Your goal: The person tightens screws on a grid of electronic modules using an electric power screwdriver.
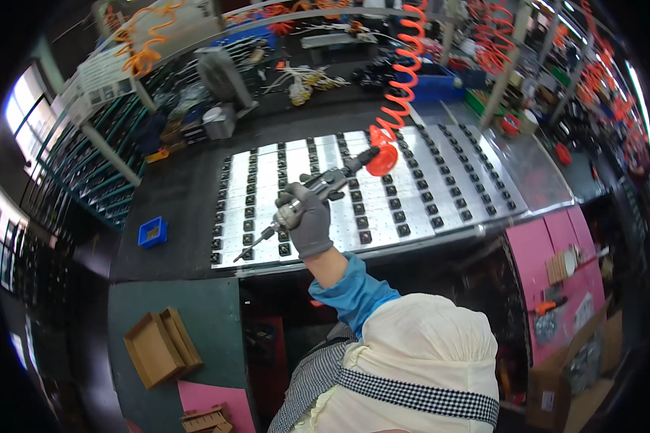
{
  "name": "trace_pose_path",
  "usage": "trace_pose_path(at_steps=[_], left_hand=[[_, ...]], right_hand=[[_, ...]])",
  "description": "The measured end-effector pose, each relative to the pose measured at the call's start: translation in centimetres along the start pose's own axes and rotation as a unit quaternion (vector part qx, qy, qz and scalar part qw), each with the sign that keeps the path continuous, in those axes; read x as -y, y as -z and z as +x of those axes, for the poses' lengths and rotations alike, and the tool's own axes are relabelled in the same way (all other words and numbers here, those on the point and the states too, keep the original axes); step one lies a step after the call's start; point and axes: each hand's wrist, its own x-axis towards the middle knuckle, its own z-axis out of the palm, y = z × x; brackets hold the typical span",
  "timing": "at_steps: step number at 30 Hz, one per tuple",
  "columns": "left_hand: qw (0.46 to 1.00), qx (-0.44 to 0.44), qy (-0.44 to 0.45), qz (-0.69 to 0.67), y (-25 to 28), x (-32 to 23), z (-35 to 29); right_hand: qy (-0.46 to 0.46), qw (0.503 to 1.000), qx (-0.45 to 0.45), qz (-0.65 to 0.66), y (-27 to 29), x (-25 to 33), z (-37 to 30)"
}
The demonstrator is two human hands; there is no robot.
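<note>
At the bottom of the frame is a person in a cream head cover (430,353) and a blue sleeve (352,289), reaching up into the middle. One hand (307,216), in a grey glove, is shut tight around a long silver air screwdriver (312,193); I cannot tell whether it is the left or the right hand, and no other hand shows. The tool is thin and shiny, slanting down to the left with its dark tip over a shiny metal plate (440,173) full of little black squares, and an orange curly hose (404,65) runs from its back end toward the top of the frame.
</note>
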Motion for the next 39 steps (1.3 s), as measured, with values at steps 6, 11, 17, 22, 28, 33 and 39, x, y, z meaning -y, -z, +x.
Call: trace_pose_path(at_steps=[6, 11, 17, 22, 28, 33, 39], left_hand=[[0.996, -0.032, 0.057, -0.064, 5.5, -2.3, -0.2], [0.981, -0.077, 0.128, -0.127, 2.9, -5.5, 1.9], [0.961, 0.025, 0.138, -0.237, -6.1, -10.7, 5.0], [0.974, 0.016, 0.065, -0.215, -13.4, -11.4, 11.8], [0.996, 0.072, 0.040, -0.013, -17.5, -11.6, 21.7], [0.916, 0.272, -0.028, 0.294, -23.1, -8.8, 29.1], [0.912, 0.214, -0.280, 0.211, -30.1, -14.9, 34.5]], right_hand=[[0.032, 0.995, -0.026, 0.096, 1.2, 4.4, 2.6], [0.162, 0.983, -0.057, 0.059, 2.4, 11.0, 5.6], [0.128, 0.944, 0.270, 0.137, 8.9, 13.7, 13.3], [0.270, 0.956, 0.107, -0.037, 6.6, 15.2, 13.6], [0.272, 0.937, 0.177, -0.128, 6.2, 12.3, 16.3], [0.246, 0.931, 0.159, -0.217, 5.2, 9.0, 19.0], [0.271, 0.906, 0.117, -0.304, 2.2, 4.5, 25.0]])
